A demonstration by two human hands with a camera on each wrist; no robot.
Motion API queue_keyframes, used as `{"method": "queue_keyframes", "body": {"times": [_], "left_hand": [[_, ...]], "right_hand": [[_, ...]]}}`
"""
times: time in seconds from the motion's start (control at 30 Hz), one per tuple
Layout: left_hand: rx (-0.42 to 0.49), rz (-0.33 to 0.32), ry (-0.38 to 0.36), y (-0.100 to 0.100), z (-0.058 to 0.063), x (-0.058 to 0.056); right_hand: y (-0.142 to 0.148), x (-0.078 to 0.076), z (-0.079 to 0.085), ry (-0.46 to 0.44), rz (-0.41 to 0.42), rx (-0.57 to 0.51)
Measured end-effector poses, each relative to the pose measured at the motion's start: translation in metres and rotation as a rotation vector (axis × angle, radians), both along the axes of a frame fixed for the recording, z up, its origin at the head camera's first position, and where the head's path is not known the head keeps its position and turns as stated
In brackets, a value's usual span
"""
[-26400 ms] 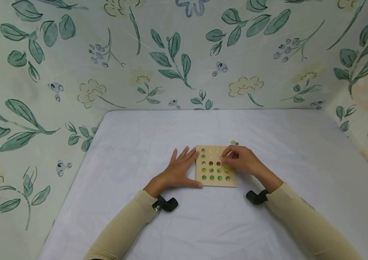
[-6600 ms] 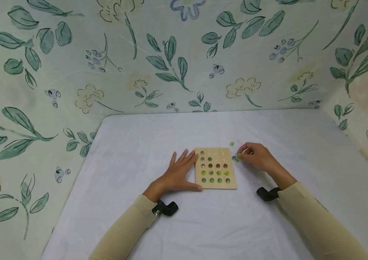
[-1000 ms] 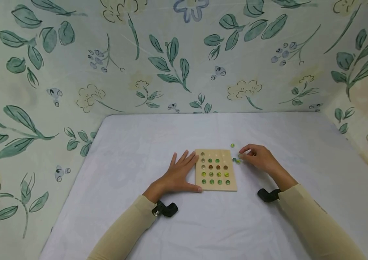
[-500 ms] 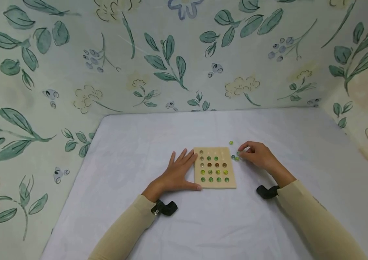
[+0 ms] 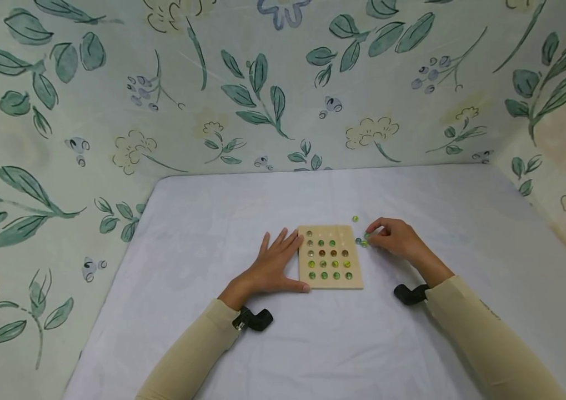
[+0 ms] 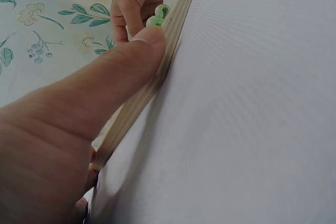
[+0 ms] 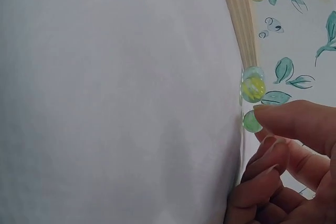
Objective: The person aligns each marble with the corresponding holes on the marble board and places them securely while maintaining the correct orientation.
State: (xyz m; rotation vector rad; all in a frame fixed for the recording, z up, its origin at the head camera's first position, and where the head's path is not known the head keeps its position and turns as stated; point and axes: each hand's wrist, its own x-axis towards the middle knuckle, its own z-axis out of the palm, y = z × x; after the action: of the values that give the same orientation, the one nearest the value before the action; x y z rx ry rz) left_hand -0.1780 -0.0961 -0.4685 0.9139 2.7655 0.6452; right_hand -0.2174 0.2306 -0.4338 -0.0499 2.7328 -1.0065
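Observation:
A square wooden board (image 5: 355, 278) lies on the white table, with rows of glass marbles sitting in its hollows. My left hand (image 5: 274, 270) is spread against the board's left side, thumb at the front corner; in the left wrist view the thumb (image 6: 121, 69) lies along the wooden edge. Just off the board's right side, my right hand (image 5: 395, 239) pinches a green marble (image 7: 252, 121) between thumb and fingertip. Beside those fingers rest a blue marble (image 5: 359, 241) and a yellow-green marble (image 7: 254, 88). Another yellow-green marble (image 5: 355, 219) lies beyond the board's back right corner.
White cloth (image 5: 223, 211) covers the table. A floral-patterned curtain or sheet (image 5: 163, 111) rises behind and at the sides. Black wrist cameras (image 5: 259, 320) are strapped on both wrists over beige sleeves.
Over the longer span, the third row gained an amber marble and the second row two green ones, while loose marbles appeared by the right edge. During the last second the hands barely moved.

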Motion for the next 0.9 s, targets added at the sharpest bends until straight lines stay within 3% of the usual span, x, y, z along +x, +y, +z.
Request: {"method": "queue_keyframes", "body": {"times": [0.9], "left_hand": [[0.007, -0.007, 0.006, -0.0013, -0.0029, -0.0009]], "right_hand": [[-0.0055, 0.0026, 0.0015, 0.011, 0.012, 0.076]]}}
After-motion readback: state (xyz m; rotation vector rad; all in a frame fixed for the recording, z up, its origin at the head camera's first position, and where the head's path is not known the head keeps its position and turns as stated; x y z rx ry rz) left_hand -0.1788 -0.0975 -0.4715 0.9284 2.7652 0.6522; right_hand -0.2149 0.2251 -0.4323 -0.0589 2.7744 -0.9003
